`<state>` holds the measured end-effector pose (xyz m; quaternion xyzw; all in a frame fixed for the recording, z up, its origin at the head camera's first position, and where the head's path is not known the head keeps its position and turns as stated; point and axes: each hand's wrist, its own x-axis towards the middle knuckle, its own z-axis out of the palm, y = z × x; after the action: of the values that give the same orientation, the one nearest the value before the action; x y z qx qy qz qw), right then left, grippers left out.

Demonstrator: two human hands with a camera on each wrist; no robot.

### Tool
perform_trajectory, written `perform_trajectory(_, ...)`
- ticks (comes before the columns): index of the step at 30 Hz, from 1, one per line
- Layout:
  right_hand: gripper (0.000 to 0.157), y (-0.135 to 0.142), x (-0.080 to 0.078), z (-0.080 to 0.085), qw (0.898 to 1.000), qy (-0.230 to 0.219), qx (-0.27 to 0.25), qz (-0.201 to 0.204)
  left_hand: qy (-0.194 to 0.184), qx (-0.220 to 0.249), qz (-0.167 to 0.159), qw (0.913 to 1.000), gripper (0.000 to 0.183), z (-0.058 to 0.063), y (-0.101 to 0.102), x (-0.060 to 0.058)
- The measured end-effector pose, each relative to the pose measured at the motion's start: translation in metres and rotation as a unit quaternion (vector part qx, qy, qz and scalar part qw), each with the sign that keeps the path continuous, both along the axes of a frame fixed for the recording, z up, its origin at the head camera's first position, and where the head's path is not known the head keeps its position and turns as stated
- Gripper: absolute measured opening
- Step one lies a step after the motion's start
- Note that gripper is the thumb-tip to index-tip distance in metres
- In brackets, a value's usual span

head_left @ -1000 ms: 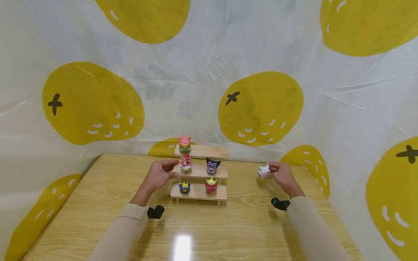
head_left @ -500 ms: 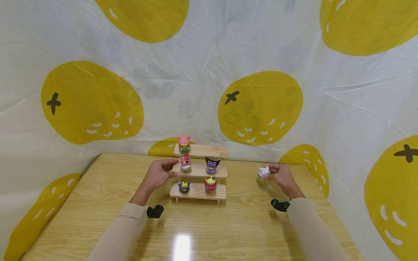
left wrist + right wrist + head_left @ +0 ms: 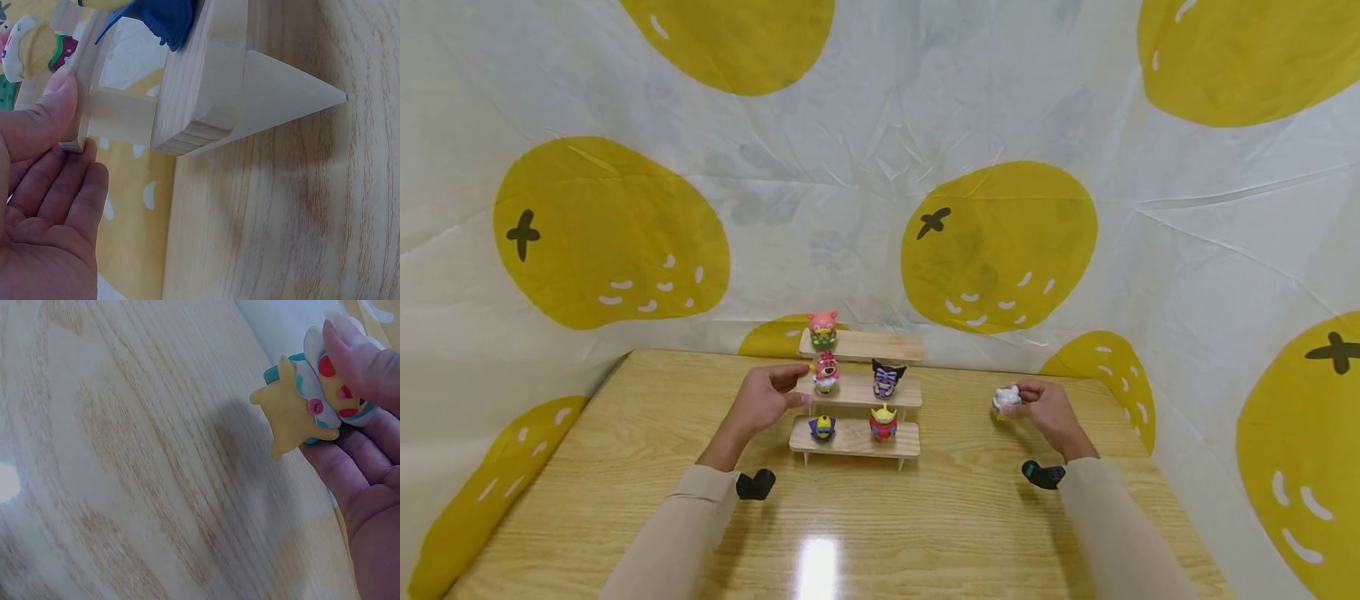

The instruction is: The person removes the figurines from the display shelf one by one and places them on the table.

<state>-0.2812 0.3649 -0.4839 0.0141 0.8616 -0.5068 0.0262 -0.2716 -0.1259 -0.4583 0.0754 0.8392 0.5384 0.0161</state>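
My left hand (image 3: 766, 400) is at the left end of a three-tier wooden display stand (image 3: 854, 438). The left wrist view shows its thumb on top of the middle shelf (image 3: 76, 131) and its fingers beneath, pinching that end. Over the table at the right, my right hand (image 3: 1051, 410) holds a small toy figurine (image 3: 290, 409) between thumb and fingers. This figurine has a yellow body, red cheeks and a white and teal hood, and it tilts sideways in the right wrist view. The thumb covers part of its head.
On the top shelf sits a pink-hooded figurine (image 3: 823, 330). A red-and-white one (image 3: 826, 373) and a purple-and-black one (image 3: 886, 380) stand on the middle shelf. Below are a blue-caped yellow figurine (image 3: 823, 428) and a red one (image 3: 883, 423). A patterned curtain (image 3: 850, 250) hangs behind the table (image 3: 925, 517).
My right hand has lowered slightly with the figurine, which has turned a little in the fingers. The left hand stays at the stand.
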Motion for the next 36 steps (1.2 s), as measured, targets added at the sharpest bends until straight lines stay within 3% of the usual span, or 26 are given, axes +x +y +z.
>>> perform_trajectory(14, 0.054, 0.0026, 0.0006, -0.0051, 1.0, -0.01, 0.017, -0.007, 0.001, 0.005, -0.001, 1.0, 0.05, -0.0017, -0.0005, -0.0002)
perform_trajectory(36, 0.056, 0.0062, 0.0021, -0.0076, 1.0, -0.019, -0.006, 0.002, -0.005, 0.001, -0.004, 1.0, 0.05, -0.001, -0.0005, -0.0001)
